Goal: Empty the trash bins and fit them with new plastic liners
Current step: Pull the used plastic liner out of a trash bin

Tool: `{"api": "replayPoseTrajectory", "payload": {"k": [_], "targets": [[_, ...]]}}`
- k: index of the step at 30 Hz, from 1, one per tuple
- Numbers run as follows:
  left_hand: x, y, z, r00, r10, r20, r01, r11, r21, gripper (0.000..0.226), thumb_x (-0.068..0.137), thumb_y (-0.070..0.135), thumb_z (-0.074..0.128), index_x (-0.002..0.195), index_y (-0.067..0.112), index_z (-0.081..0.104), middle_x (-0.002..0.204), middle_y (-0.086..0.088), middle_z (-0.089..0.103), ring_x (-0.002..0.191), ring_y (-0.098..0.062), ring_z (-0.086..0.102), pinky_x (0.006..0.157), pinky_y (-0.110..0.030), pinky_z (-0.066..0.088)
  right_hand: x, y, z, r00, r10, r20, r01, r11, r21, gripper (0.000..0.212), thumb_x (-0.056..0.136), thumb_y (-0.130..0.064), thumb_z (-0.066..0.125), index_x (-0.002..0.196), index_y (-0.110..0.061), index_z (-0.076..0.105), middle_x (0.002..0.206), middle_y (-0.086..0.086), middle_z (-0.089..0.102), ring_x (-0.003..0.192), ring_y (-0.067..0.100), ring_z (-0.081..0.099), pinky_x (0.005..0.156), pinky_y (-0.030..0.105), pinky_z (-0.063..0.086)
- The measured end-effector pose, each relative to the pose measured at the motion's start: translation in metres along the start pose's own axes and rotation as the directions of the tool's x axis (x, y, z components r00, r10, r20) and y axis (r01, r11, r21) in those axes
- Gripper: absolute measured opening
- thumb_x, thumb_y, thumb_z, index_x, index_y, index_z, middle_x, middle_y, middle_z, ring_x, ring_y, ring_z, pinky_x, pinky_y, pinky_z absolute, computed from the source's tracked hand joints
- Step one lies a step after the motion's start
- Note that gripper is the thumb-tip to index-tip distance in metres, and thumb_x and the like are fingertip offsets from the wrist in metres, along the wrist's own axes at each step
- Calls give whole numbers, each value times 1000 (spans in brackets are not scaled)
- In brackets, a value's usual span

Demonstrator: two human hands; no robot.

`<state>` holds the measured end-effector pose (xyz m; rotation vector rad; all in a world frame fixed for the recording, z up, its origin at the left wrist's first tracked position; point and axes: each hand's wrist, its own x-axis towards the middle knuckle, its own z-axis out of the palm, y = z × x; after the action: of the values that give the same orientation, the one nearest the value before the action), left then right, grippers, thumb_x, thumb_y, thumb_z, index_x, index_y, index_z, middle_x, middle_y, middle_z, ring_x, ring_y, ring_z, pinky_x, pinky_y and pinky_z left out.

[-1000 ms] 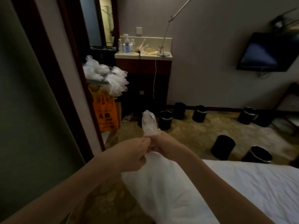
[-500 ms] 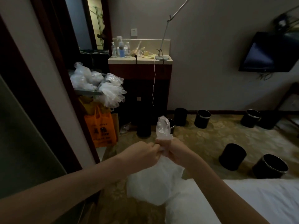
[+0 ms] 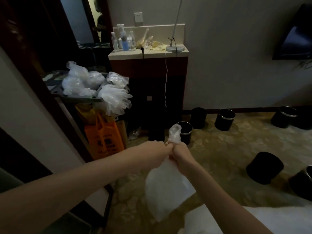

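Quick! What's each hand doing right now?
Left hand: closed, its grip pinching the neck of the white plastic bag.
Right hand: closed around the same bag's neck.

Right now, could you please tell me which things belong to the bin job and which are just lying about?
Job: white bag, held by left hand and right hand; black bins; tied bags on the cart.
Lying about: spray bottle; lamp; TV.

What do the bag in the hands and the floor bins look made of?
The bag: thin translucent white plastic film, crinkled and bunched at the gripped neck. The floor bins: black bodies with shiny silver rim bands, probably metal or hard plastic; the dim light leaves it open.
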<state>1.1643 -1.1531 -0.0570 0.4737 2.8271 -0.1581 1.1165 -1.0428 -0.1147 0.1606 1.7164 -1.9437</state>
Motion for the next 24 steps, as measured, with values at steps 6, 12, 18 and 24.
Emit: {"api": "replayPoseTrajectory", "payload": {"k": [6,12,18,24], "targets": [[92,-73,11,880,-354,317,414,243,-877,11,89,3,60,93,11,53,79,-8,61,60,-14,62,58,-27,55,116,-27,-11,994,109,22,-111,988,105,37,104,-27,46,69,-15,49,55,-1,51,36,6,40,33,19,30],[161,-114,5,684,-453,571,472,-321,-821,6,91,-4,50,95,-5,53,62,-11,54,46,-15,59,58,-32,58,180,-45,-7,992,-119,32,123,978,-166,42,104,-36,42,73,-12,56,62,5,55,58,14,55,56,26,46],[208,-132,3,643,-521,561,475,-303,-826,20,96,4,55,112,-7,58,73,-12,58,52,-15,57,80,-42,60,212,-48,-14,970,-202,137,239,901,-361,26,99,-24,56,92,-1,65,83,20,65,66,18,56,53,22,40],[242,-149,3,597,-636,489,456,-233,-859,18,90,6,64,106,0,64,95,-16,63,77,-18,59,74,-27,50,231,-58,-21,968,-249,24,247,932,-264,21,84,-18,78,79,-9,60,69,6,63,62,22,53,54,35,43]]}}
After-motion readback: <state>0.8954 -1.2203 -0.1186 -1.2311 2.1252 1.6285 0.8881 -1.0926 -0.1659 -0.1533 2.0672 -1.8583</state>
